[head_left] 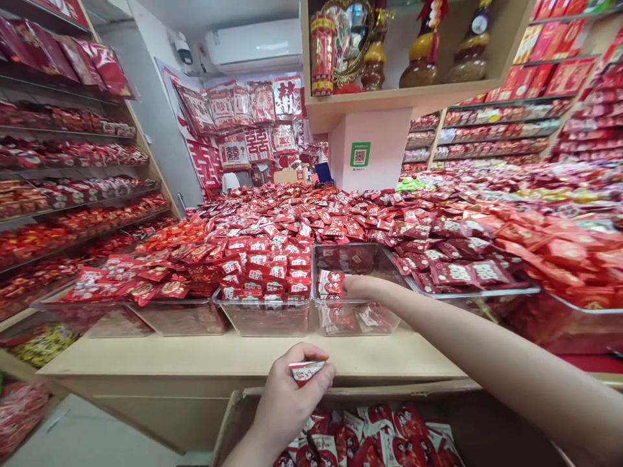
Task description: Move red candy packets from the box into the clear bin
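My left hand point(296, 395) is closed around a small red-and-white candy packet point(306, 371), above the near left part of an open cardboard box point(257, 393). In that box lie several red-and-white packets point(370, 434). My right arm reaches forward into a clear plastic bin point(357, 331). There my right hand point(354, 286) is at a red-and-white candy packet point(331, 284) standing against the bin's left side, its fingers mostly hidden behind the packet. A few more packets show through the bin's front wall.
Neighbouring clear bins hold heaped red packets point(265, 269) on the left and dark maroon packets point(457, 272) on the right. They stand on a pale wooden counter point(204, 357). A display shelf point(438, 97) with gourd ornaments overhangs the counter. Stocked shelves point(73, 133) line the left wall.
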The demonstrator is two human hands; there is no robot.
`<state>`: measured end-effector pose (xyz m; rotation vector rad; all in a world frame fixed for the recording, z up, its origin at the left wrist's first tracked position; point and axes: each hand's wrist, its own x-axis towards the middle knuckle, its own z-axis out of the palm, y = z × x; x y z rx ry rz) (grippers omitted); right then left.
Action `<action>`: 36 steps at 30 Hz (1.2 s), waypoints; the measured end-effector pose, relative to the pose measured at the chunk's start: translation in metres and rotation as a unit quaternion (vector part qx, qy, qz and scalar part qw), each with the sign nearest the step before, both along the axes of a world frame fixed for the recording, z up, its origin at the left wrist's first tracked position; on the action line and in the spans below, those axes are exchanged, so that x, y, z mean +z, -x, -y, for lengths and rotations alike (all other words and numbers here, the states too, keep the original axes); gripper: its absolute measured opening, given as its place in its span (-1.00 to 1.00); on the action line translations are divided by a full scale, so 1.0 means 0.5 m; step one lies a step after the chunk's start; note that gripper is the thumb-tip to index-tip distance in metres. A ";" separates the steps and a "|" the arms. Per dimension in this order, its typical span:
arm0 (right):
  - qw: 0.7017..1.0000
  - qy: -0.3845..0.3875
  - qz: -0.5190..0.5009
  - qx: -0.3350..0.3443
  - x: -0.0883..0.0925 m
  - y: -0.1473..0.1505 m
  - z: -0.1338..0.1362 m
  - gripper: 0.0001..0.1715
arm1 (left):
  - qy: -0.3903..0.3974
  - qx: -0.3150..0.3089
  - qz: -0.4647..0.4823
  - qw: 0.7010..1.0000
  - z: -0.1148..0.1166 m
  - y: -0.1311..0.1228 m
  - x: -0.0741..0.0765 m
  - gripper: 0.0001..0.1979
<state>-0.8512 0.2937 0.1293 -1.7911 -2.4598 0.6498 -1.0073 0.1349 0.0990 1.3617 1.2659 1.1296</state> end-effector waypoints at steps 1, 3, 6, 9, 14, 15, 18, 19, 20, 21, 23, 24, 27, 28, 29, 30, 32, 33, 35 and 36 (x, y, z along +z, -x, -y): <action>1.000 -0.012 -0.002 -0.004 0.001 -0.001 -0.001 -0.68 | 0.004 -0.003 0.007 1.000 -0.001 0.001 0.003 -0.78; 0.999 -0.049 -0.010 -0.017 0.009 -0.005 -0.003 -0.66 | 0.018 -0.014 0.023 0.999 -0.003 0.004 0.011 -0.79; 0.988 -0.143 -0.041 -0.038 0.034 -0.010 0.010 -0.68 | 0.040 -0.026 0.077 0.996 -0.008 0.011 0.022 -0.76; 0.954 -0.258 -0.149 -0.006 0.056 -0.009 0.068 -0.73 | 0.046 -0.026 0.123 0.991 -0.010 0.014 0.029 -0.66; 0.920 -0.133 -0.348 0.125 0.039 0.000 0.223 -0.75 | 0.029 -0.073 0.047 0.996 -0.002 -0.010 0.043 -0.53; 0.917 -0.109 -0.360 0.132 0.030 -0.003 0.245 -0.79 | 0.023 -0.097 0.032 0.995 0.002 -0.017 0.049 -0.51; 0.918 -0.098 -0.364 0.124 0.001 -0.026 0.279 -0.82 | 0.020 -0.193 -0.009 0.981 0.007 -0.033 0.073 -0.50; 0.918 -0.096 -0.366 0.119 -0.007 -0.036 0.281 -0.82 | 0.015 -0.223 -0.033 0.974 0.005 -0.036 0.081 -0.53; 0.916 -0.088 -0.377 0.107 -0.015 -0.045 0.281 -0.83 | 0.008 -0.244 -0.062 0.968 0.002 -0.039 0.087 -0.59; 0.910 -0.074 -0.398 0.089 -0.023 -0.053 0.279 -0.84 | -0.001 -0.250 -0.086 0.965 -0.004 -0.043 0.090 -0.65; 0.881 -0.039 -0.471 0.033 -0.038 -0.063 0.274 -0.81 | -0.010 -0.210 -0.096 0.973 -0.019 -0.051 0.086 -0.73; 0.859 -0.027 -0.511 0.006 -0.045 -0.065 0.272 -0.79 | 0.000 -0.174 -0.077 0.982 -0.028 -0.056 0.080 -0.75; 0.829 -0.045 -0.556 -0.019 -0.057 -0.065 0.269 -0.72 | 0.038 -0.080 0.018 0.996 -0.051 -0.076 0.056 -0.80; 0.842 -0.072 -0.534 -0.013 -0.058 -0.065 0.269 -0.69 | 0.044 -0.066 0.038 0.996 -0.057 -0.081 0.049 -0.80; 0.860 -0.104 -0.499 -0.006 -0.060 -0.065 0.270 -0.69 | 0.049 -0.063 0.049 0.996 -0.061 -0.086 0.045 -0.80; 0.878 -0.138 -0.458 0.002 -0.060 -0.066 0.272 -0.71 | 0.053 -0.066 0.056 0.995 -0.064 -0.088 0.043 -0.80; 0.900 -0.198 -0.387 0.014 -0.061 -0.068 0.275 -0.80 | 0.068 -0.075 0.065 0.993 -0.066 -0.085 0.046 -0.79; 0.905 -0.221 -0.362 0.017 -0.059 -0.070 0.277 -0.86 | 0.077 -0.082 0.061 0.992 -0.067 -0.080 0.048 -0.79; 0.910 -0.256 -0.325 0.029 -0.049 -0.076 0.274 -0.93 | 0.081 -0.100 0.022 0.991 -0.067 -0.060 0.052 -0.79; 0.910 -0.273 -0.311 0.030 -0.039 -0.080 0.268 -0.94 | 0.073 -0.109 -0.013 0.991 -0.068 -0.046 0.051 -0.79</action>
